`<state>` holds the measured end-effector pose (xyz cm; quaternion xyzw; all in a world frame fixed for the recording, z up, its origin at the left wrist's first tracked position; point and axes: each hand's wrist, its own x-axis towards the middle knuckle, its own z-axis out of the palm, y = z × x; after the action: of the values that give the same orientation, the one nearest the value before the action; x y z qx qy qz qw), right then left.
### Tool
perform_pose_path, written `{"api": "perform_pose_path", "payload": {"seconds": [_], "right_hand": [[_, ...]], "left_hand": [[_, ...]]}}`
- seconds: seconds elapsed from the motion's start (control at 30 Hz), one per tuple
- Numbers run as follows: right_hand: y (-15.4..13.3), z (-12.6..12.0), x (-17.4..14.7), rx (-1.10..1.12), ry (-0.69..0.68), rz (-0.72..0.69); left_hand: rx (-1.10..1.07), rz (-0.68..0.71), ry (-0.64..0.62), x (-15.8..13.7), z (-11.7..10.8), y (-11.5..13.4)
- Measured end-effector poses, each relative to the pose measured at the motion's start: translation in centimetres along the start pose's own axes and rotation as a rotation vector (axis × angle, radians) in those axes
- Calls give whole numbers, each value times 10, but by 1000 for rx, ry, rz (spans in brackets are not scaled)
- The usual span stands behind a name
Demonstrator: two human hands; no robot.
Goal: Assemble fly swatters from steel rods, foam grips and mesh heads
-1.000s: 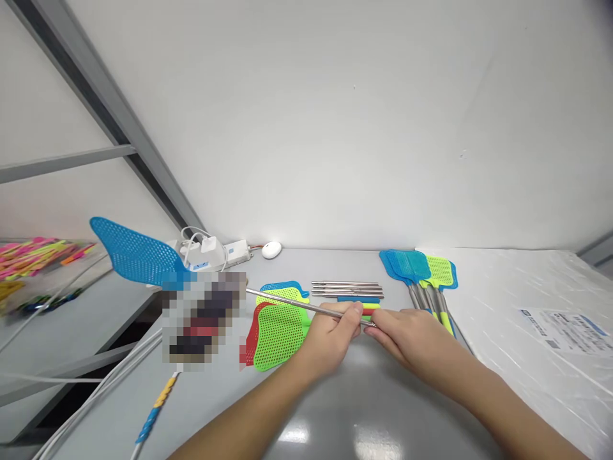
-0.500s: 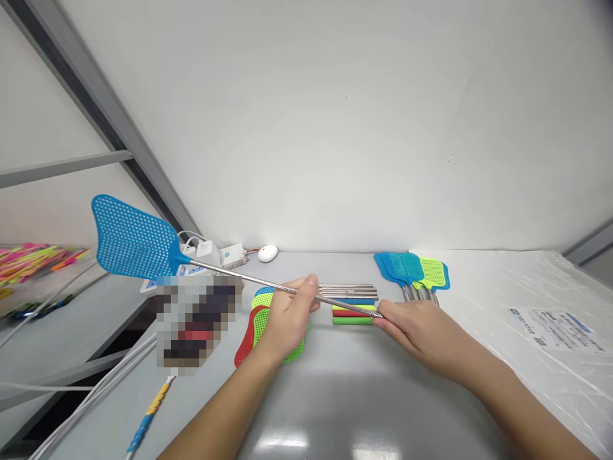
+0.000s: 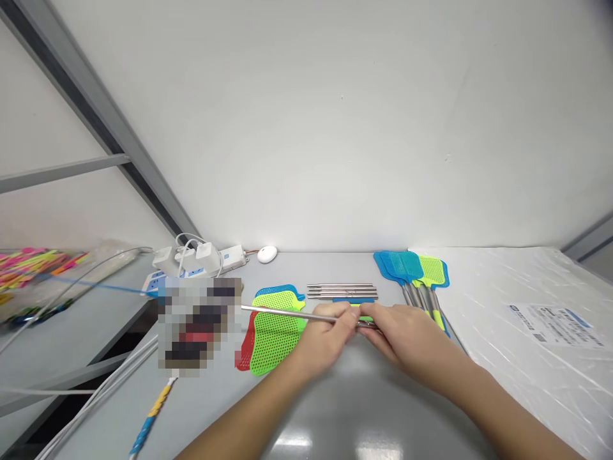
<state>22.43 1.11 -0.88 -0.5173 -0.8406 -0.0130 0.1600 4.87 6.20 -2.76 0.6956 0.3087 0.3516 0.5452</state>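
My left hand (image 3: 325, 342) is closed around the metal rod of a fly swatter (image 3: 272, 312) held above the table. My right hand (image 3: 407, 335) pinches the rod's near end, close beside the left fingers. The swatter's blue head is turned edge-on and shows as a thin blue line at the left; the blurred patch hides part of it. Beneath and left of my hands lie loose mesh swatter heads, with a green head (image 3: 275, 338) on top of a red one (image 3: 246, 345). Several metal rods (image 3: 342, 291) lie behind my hands. Coloured tubes beside them are mostly covered by my fingers.
Swatters with blue and yellow-green heads (image 3: 433, 271) are stacked at the back right. A plastic-wrapped package (image 3: 550, 281) covers the table's right side. Plugs and a power strip (image 3: 196, 259), a white oval object (image 3: 267, 254) and cables (image 3: 105, 386) occupy the left.
My left hand has slid right along the rod to beside my right hand. The swatter has turned, so its blue head went from broad side to edge-on.
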Motion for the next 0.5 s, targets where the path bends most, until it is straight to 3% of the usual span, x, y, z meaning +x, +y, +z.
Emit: {"api": "perform_pose_path", "payload": {"seconds": [0.1, 0.5], "right_hand": [[-5, 2, 0, -14, 15, -40], [0, 12, 1, -49, 24, -60]], "left_hand": [[23, -16, -93, -2, 3, 2], [-192, -164, -57, 3, 4, -10]]}}
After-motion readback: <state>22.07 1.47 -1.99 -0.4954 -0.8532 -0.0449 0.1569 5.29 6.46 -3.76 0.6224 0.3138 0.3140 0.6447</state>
